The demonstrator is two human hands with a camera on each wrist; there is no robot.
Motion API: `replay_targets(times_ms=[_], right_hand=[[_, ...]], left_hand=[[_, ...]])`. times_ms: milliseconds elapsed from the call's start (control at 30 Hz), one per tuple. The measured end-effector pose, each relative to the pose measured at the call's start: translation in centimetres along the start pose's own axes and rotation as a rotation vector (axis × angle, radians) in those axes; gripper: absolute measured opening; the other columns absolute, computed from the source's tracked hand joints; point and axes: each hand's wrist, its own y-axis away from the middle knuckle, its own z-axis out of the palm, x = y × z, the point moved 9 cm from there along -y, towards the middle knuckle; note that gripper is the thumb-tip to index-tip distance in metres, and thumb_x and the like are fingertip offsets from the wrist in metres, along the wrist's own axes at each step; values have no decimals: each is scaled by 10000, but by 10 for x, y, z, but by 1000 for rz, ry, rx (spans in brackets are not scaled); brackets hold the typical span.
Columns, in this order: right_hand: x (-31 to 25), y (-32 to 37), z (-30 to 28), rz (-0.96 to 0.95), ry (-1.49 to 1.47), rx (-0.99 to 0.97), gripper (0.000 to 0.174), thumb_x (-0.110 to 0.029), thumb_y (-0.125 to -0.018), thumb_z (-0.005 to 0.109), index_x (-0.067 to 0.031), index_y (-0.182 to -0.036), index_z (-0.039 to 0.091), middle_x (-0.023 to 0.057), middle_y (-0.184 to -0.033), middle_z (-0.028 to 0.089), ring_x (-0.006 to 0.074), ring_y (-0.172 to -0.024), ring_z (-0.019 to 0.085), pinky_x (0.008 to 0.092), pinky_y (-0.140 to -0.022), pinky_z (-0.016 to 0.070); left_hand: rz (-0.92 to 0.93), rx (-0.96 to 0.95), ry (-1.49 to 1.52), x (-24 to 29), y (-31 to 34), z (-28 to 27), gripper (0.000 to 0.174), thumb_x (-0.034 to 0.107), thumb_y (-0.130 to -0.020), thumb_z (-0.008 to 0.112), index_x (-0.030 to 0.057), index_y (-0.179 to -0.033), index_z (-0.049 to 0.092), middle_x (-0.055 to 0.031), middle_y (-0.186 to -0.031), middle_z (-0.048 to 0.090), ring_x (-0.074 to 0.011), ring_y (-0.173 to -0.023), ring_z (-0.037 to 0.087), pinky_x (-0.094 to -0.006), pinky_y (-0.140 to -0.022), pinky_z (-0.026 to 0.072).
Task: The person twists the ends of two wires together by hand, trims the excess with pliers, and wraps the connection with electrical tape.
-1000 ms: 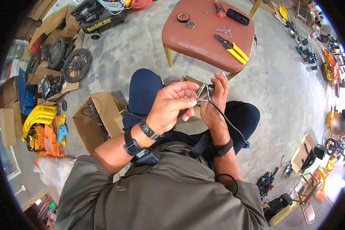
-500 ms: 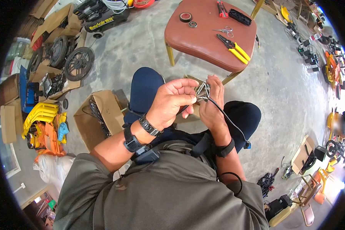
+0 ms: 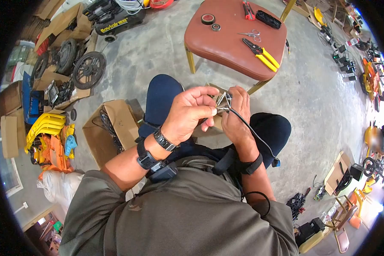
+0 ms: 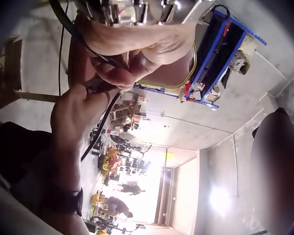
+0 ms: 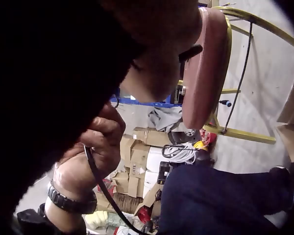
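Observation:
In the head view my left hand [image 3: 190,111] pinches a black cable [image 3: 249,126] at its bared, silvery strands between thumb and forefinger. My right hand [image 3: 235,119] is close beside it, fingers curled around a small black piece whose kind I cannot tell. Thin pale wires [image 3: 223,100] span the gap between both hands. From there the cable passes over the right hand to a bluish end [image 3: 276,162] by the knee. The black piece [image 5: 191,53] sticks out past the right fingers in the right wrist view. The left wrist view shows the left fingers [image 4: 120,73] meeting the right hand.
A brown padded chair [image 3: 217,47] ahead bears yellow-handled wire strippers [image 3: 260,54], scissors [image 3: 252,35], tape rolls [image 3: 208,18], a red cutter [image 3: 248,10] and a black pouch [image 3: 269,19]. An open carton [image 3: 123,123] with cables stands left of the knees.
The right hand's fingers, stretched out a second ago, have bent inward over the black piece. My left hand keeps its pinch; the head view has shifted slightly.

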Motion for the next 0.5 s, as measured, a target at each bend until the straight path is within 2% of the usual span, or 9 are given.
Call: replay_targets(times_ms=[233, 367, 500], right_hand=[[-3, 4, 7, 33, -56, -106, 449, 49, -751, 566, 76, -1192, 488, 295, -1133, 534, 483, -1075, 519, 537, -957, 432], [3, 10, 13, 109, -84, -199, 423, 38, -744, 582, 75, -1157, 498, 287, -1106, 534, 484, -1030, 517, 532, -922, 440], [-2, 13, 8, 83, -69, -204, 393, 13, -755, 604, 74, -1133, 514, 285, -1056, 550, 487, -996, 538, 528, -878, 458]], left_hand=[[72, 15, -34, 10, 0, 1, 488, -95, -847, 615, -22, -1321, 526, -67, -903, 649, -123, -640, 628, -226, -475, 426], [97, 44, -87, 13, -2, -1, 507, -101, -840, 631, -11, -1328, 528, -66, -904, 650, -118, -646, 631, -219, -481, 431], [157, 48, -92, 16, -4, -2, 509, -94, -841, 649, 6, -1328, 538, -58, -906, 651, -110, -650, 633, -211, -492, 440]])
